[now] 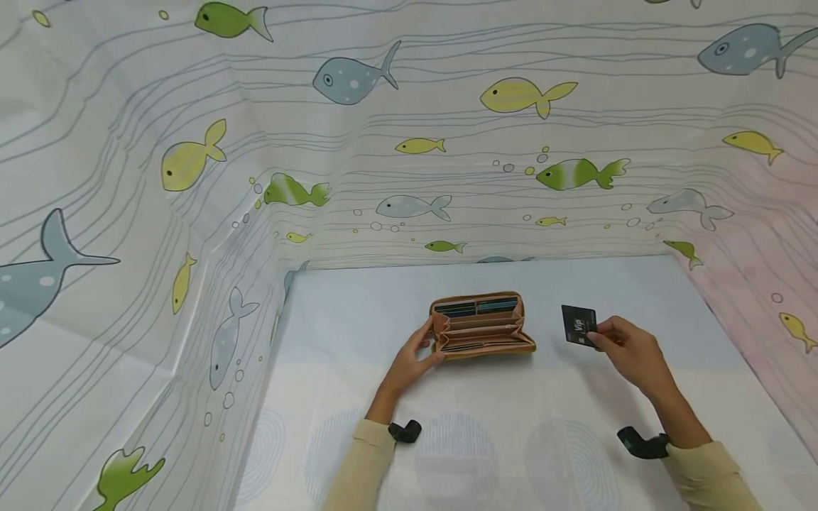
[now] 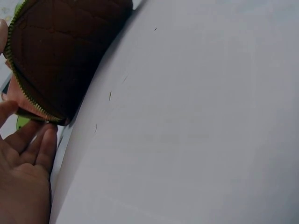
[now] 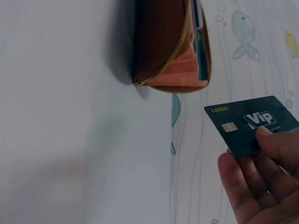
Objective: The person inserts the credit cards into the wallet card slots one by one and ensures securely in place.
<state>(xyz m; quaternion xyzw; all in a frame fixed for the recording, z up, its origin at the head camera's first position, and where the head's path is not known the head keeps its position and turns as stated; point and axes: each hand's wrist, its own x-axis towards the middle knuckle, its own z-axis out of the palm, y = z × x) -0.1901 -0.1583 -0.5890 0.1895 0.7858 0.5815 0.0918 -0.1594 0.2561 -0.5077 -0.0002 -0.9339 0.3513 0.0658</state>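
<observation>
A brown zip-around wallet (image 1: pixel 482 324) lies spread on the white table, its pink-tan compartments facing up and cards tucked in the slots along its far side. My left hand (image 1: pixel 409 360) grips the wallet's left end, thumb at the near edge and fingers at the far side. In the left wrist view the quilted outer cover and the zip teeth show beside that hand (image 2: pixel 28 158). To the right of the wallet, my right hand (image 1: pixel 633 351) pinches a dark VIP card (image 1: pixel 577 323) between thumb and fingers. The card's chip and "LOGO" lettering show in the right wrist view.
The white table (image 1: pixel 358 319) carries faint round patterns near its front. Fish-printed sheets (image 1: pixel 358 142) rise behind it and along both sides. A small black wrist camera (image 1: pixel 405 431) sits on the left wrist, another (image 1: pixel 641 443) on the right.
</observation>
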